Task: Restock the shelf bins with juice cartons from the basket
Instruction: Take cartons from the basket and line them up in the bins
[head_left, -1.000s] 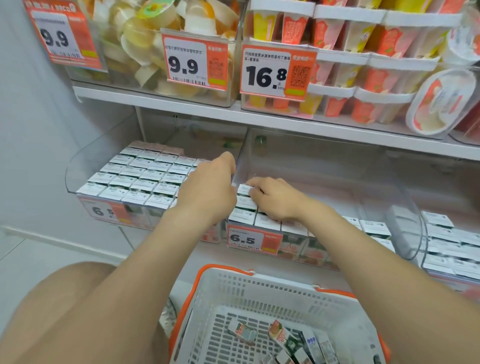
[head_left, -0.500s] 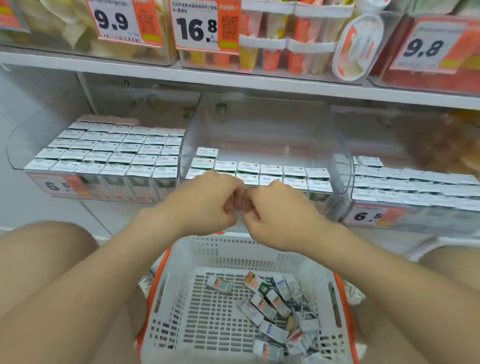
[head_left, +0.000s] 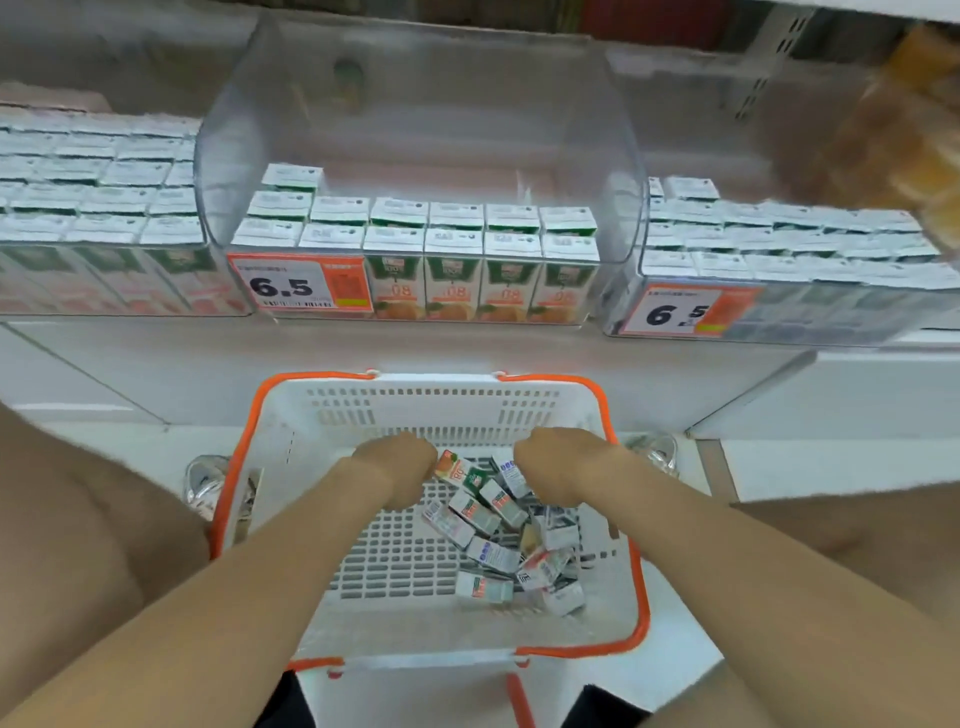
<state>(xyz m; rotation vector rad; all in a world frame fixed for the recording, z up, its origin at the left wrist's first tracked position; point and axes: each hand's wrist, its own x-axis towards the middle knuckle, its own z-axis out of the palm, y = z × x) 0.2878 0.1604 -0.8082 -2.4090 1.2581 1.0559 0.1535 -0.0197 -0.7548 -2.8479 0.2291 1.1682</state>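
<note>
A white basket with an orange rim (head_left: 431, 395) stands on the floor below the shelf. Several small juice cartons (head_left: 498, 540) lie loose in its right half. My left hand (head_left: 397, 467) and my right hand (head_left: 558, 462) both reach down into the basket at the far edge of the pile. I see only their backs; the fingers point down and are hidden. The left hand is against an orange-printed carton (head_left: 456, 467). The clear middle shelf bin (head_left: 415, 114) holds cartons only along its front (head_left: 452, 275), with bare room behind them.
The left bin (head_left: 104, 176) and the right bin (head_left: 779, 239) are packed with cartons. Price tags reading 6.5 (head_left: 298, 286) hang on the bin fronts. My bare knees flank the basket. A white shelf base runs under the bins.
Both hands dropped from the front of the middle bin down into the basket, onto the loose cartons. The view tilted down, and the upper shelf left the frame.
</note>
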